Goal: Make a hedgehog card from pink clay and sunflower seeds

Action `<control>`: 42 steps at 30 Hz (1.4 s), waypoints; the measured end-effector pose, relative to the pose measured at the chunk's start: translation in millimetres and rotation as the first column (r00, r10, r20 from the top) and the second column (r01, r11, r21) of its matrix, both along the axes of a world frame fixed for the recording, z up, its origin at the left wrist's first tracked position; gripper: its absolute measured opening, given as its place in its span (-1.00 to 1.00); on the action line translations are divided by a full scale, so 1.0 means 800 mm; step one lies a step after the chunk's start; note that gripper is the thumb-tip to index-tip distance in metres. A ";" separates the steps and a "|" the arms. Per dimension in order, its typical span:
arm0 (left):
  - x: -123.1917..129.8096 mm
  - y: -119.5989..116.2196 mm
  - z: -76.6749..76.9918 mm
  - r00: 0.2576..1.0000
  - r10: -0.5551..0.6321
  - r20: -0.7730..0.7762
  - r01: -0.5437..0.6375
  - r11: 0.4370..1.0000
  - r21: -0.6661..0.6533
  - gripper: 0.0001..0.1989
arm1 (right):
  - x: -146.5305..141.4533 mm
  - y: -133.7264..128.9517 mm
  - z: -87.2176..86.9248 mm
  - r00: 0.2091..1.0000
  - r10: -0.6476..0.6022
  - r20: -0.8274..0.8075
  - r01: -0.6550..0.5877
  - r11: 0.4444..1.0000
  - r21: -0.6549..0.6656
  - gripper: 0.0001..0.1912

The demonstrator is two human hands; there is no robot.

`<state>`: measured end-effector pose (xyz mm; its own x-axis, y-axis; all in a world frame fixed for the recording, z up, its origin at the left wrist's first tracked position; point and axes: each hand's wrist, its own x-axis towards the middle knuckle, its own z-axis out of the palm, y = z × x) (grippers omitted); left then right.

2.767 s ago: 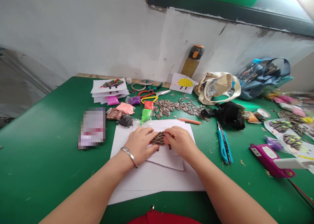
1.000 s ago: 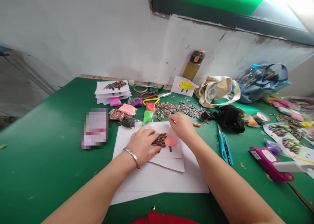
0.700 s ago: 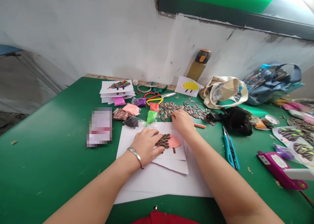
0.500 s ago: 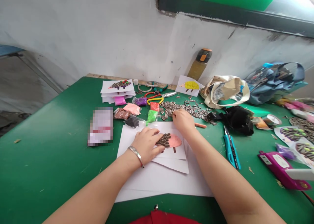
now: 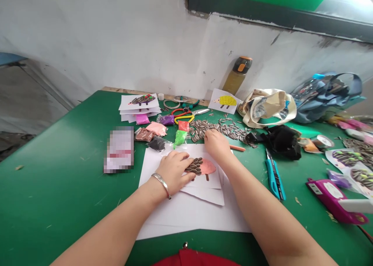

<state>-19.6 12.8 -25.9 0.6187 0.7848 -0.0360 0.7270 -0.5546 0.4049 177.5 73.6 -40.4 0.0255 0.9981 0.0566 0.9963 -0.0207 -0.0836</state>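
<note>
My left hand (image 5: 175, 172) lies on a white paper card (image 5: 204, 186), its fingertips against rows of striped sunflower seeds (image 5: 194, 166). Those seeds overlap on the left part of a pink clay oval (image 5: 209, 167), which has a brown clay leg (image 5: 207, 177) below it. My right hand (image 5: 215, 143) is above the card at the edge of a loose sunflower seed pile (image 5: 214, 128), fingers curled down among the seeds. Whether those fingers pinch a seed is hidden. A white paper sheet (image 5: 186, 215) lies under the card.
The green table (image 5: 58, 188) holds clay packets (image 5: 154, 132), scissors (image 5: 189, 114), a blue utility knife (image 5: 273, 176), an orange stick (image 5: 237, 148), black cloth (image 5: 284, 142), a canvas bag (image 5: 266, 108), a magenta device (image 5: 330, 196), and seed-hedgehog cards (image 5: 140, 105).
My right hand has moved off the seed figure, up and away to the seed pile. My left hand stays on the card. The pink oval is now uncovered, and the view has shifted slightly.
</note>
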 end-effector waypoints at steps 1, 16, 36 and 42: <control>0.000 0.000 0.000 1.000 -0.001 0.002 0.001 1.000 0.000 -0.61 | 0.000 -0.003 0.003 1.000 0.002 -0.010 -0.002 1.000 -0.002 -0.76; -0.001 0.002 -0.003 0.999 -0.025 0.036 0.024 0.999 0.037 -0.64 | 0.013 -0.113 0.025 0.718 -0.005 -0.696 -0.043 0.998 -0.051 -0.86; 0.000 0.003 -0.003 0.999 -0.029 0.035 0.028 0.999 0.031 -0.64 | -0.001 -0.118 0.008 0.676 -0.033 -0.737 -0.073 0.991 -0.111 -0.81; 0.000 0.003 -0.003 1.000 -0.018 0.024 0.017 1.000 0.025 -0.65 | -0.006 -0.116 0.007 0.788 0.048 -0.614 -0.097 0.994 -0.047 -0.84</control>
